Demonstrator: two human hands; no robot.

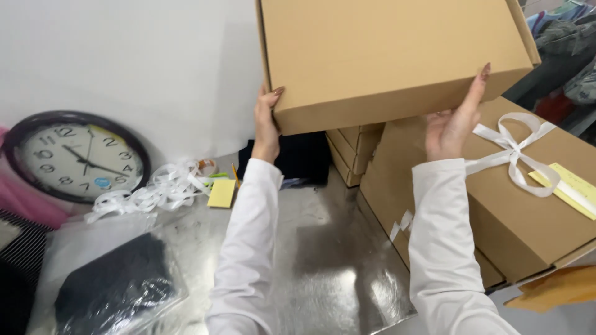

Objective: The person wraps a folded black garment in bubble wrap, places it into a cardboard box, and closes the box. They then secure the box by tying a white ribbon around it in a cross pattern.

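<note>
A flat brown cardboard box (385, 56) is lifted above the table, tilted, with both hands under its near edge. My left hand (267, 124) grips its near left corner. My right hand (456, 118) presses flat against its near right side, fingers pointing up. Both arms wear white sleeves. Under the lifted box sits a closed cardboard box (515, 211) tied with a white ribbon bow (515, 149), and a yellow card (571, 186) lies on its lid.
More cardboard boxes (351, 152) are stacked behind. A round wall clock (77, 158) leans at the left, beside loose white ribbon (155, 189) and a yellow note pad (221, 192). A dark garment in a clear bag (115, 288) lies on the shiny metal table (323, 260).
</note>
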